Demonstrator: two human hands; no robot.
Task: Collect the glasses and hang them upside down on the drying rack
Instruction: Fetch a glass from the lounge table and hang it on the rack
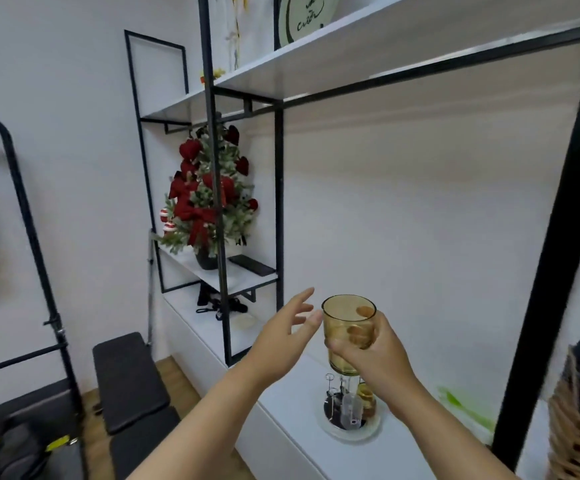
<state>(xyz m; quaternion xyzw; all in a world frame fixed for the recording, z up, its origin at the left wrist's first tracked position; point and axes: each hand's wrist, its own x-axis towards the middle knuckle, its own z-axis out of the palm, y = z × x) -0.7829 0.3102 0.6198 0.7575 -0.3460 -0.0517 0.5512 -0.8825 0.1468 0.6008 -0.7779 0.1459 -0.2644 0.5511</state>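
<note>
I hold an amber glass [348, 332] upright in my right hand [373, 355], mouth up, so I judge this to be the carrying step: one glass collected, not yet turned over and not yet on the drying rack [350, 408]. My right fingers wrap around the lower half of the glass from the right, with my thumb on the near side; I can see fingertips through the tinted wall. My left hand [287, 332] is spread and empty, its fingertips just beside the left wall of the glass near the rim, perhaps touching it; I cannot tell for sure.

The rack stands on the white counter [292, 427], directly below the glass and a little nearer to me. It is a round base with thin upright wire prongs. A small amber glass [366, 398] seems to sit on its right side already, and a clear glass [351, 408] on a prong toward the front, though both are small and hard to read.

Next I need to flip the glass so the mouth faces down, likely with the left hand helping, then lower it over a free prong on the left of the rack. The prongs are close together, so I should come straight down and avoid knocking the pieces already there.
</note>
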